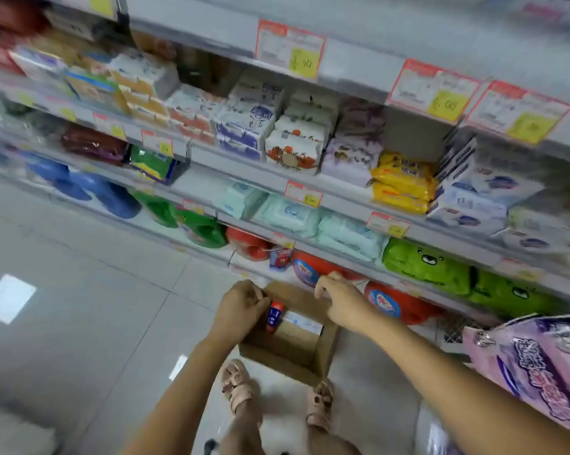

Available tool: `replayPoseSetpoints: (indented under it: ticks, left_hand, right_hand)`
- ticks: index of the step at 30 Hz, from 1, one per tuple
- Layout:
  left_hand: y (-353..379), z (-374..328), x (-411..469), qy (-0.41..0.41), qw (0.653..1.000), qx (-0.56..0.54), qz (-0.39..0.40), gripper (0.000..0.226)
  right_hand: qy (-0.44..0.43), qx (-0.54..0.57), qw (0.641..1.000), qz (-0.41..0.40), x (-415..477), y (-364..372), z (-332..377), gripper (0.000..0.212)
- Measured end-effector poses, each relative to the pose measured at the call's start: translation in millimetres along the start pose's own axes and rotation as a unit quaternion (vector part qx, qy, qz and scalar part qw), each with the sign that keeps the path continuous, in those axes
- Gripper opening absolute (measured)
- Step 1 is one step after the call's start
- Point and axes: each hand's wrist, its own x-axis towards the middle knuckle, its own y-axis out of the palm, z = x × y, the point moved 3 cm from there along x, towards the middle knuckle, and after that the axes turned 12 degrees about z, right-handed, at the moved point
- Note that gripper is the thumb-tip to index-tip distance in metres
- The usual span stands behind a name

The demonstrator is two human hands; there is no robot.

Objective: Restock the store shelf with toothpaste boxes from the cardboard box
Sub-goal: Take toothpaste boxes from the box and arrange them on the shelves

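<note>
L hand (241,305) pinches a toothpaste box (273,316) by its top end, at the hand's 3 o'clock, just above the cardboard box (283,353) on the floor. Prob. light, stiff card, a bit slick (dents if squeezed), so hold the long sides. R hand (341,302), at the cardboard box's 1 o'clock, bends over its far rim; can't tell if it grips.

The cardboard box (278,354) is sitting open on the floor (96,307), just in front of the store shelf (342,201). Over its left rim the left hand (241,307) is pinching a blue-and-red toothpaste box (273,317). The right hand (341,300) is hanging at its far right corner, fingers curled; whether it is gripping the flap is unclear. Pale packs (301,322) are lying inside it.
</note>
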Motion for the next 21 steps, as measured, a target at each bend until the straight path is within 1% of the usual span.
replayPoseSetpoints:
  ticks: [3, 6, 8, 10, 13, 15, 17, 19, 21]
  left_hand:
    - [17.5, 62.9, 22.4, -0.076, 0.997, -0.008, 0.023, 0.011]
    - [43.8, 114.8, 54.3, -0.12, 0.991, -0.04, 0.035, 0.015]
    - [65.9, 147.2, 81.7, -0.141, 0.987, -0.052, 0.051, 0.016]
    - [89.3, 181.0, 111.9, -0.159, 0.983, -0.07, 0.06, 0.013]
    - [126.5, 230.2, 157.2, -0.185, 0.977, -0.09, 0.055, 0.009]
    - [152.2, 258.4, 183.7, -0.193, 0.975, -0.097, 0.051, 0.005]
    - [179.3, 285.1, 208.8, -0.203, 0.973, -0.098, 0.055, 0.015]
    - [205.7, 313.4, 234.5, -0.222, 0.968, -0.097, 0.064, 0.027]
    - [229.9, 336.3, 257.8, -0.255, 0.957, -0.109, 0.084, 0.037]
  right_hand:
    - [0.079, 0.015, 0.996, 0.037, 52.8, 61.7, -33.9, 0.037]
    - [0.157, 0.064, 0.983, 0.064, 99.1, 117.5, -66.8, 0.035]
    - [0.188, 0.08, 0.976, 0.075, 130.9, 148.8, -87.2, 0.032]
    - [0.208, 0.098, 0.97, 0.083, 165.6, 181.4, -109.6, 0.033]
    - [0.24, 0.1, 0.962, 0.08, 219.0, 226.7, -146.7, 0.043]
    - [0.268, 0.069, 0.958, 0.08, 253.5, 252.8, -174.9, 0.051]
    - [0.294, 0.024, 0.953, 0.076, 286.1, 275.5, -200.6, 0.054]
    - [0.292, 0.041, 0.952, 0.079, 318.2, 309.5, -232.8, 0.058]
    - [0.3, 0.08, 0.948, 0.075, 343.6, 345.1, -272.0, 0.056]
